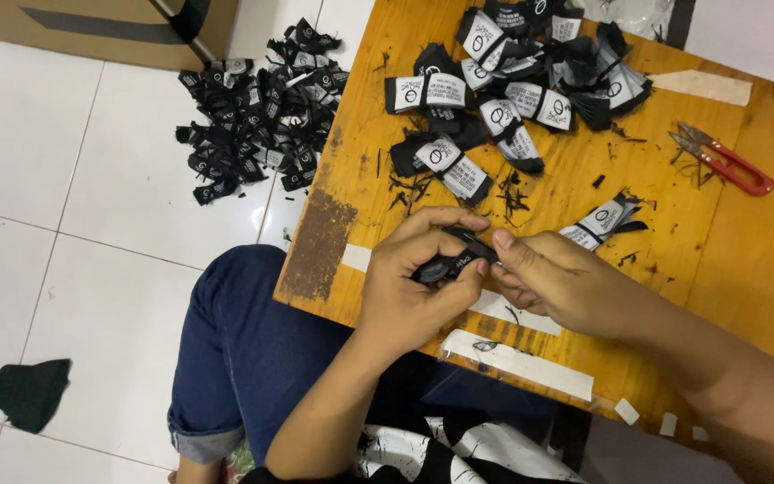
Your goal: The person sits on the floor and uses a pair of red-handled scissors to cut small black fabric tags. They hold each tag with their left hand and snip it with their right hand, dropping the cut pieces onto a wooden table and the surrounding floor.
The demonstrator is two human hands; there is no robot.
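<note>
left hand: fingers curled, thumb and forefinger pinch a small black label, wrist bent in from low centre
right hand: closed grip on the other end of the same black label, forefinger tip pressed on top, forearm comes in from the lower right
black label: held between both hands just above the near edge of the wooden table, folded, white print partly hidden by fingers
near edge: hands sit right over it, white tape strips stuck along it below the hands
label pile: black-and-white labels heaped at the table's far side, well apart from the hands
single label: lies just beyond the right hand
thread snips: red handles, right part of the table, bare wood around them
floor pile: more labels on white tiles left of the table
open room: bare wood to the right of the hands; lap in blue jeans below the left edge
</note>
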